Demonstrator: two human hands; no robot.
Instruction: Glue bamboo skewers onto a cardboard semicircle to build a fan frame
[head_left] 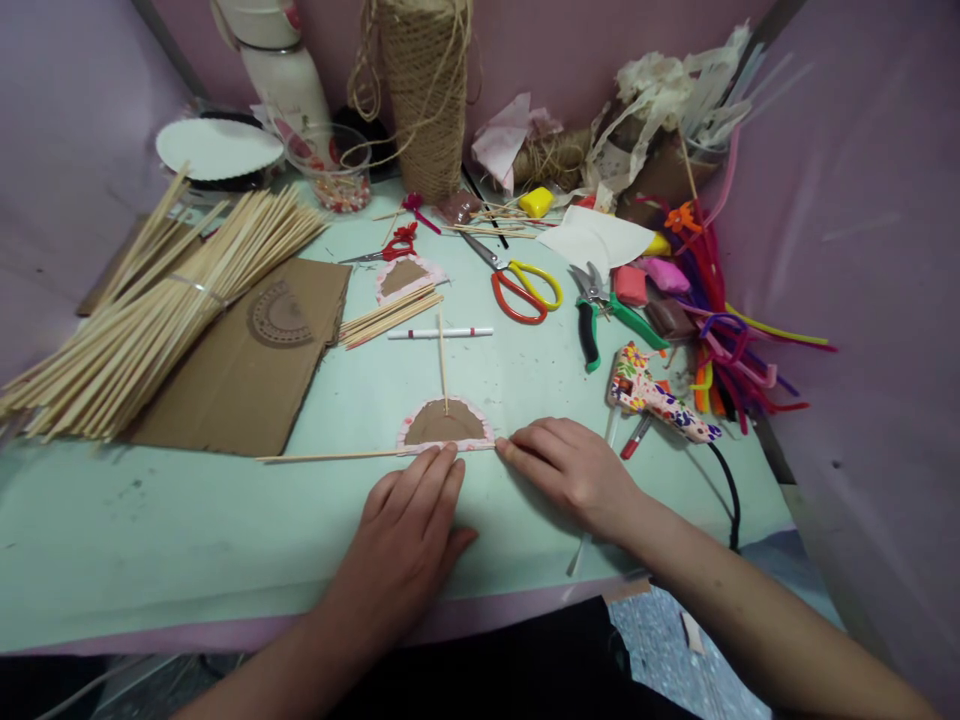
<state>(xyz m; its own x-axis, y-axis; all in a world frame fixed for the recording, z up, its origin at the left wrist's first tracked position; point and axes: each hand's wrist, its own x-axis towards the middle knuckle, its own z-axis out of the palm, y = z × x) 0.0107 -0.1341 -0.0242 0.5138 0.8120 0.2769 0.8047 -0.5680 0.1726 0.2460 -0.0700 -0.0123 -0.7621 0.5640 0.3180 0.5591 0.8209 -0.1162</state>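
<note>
A half-round cardboard piece (431, 424) with a pink-and-white edging lies flat in the middle of the table. A long thin wooden stick (330, 458) runs along its straight edge and sticks out far to the left. My left hand (412, 520) presses its outstretched fingertips on that edge, thumb apart. At the right corner, the fingers of my right hand (574, 475) close on the stick's end; the exact grip is partly hidden. A short upright stick (442, 365) reaches from the half-round's middle toward a white marked rod (472, 332).
At left, a bundle of sticks (202, 270) lies over a cardboard sheet (300, 300). Scissors (517, 290), pruning shears (596, 300) and a floral glue gun (652, 395) with a black cord lie right. A twine cone (427, 100) stands behind, near pipe cleaners (720, 290).
</note>
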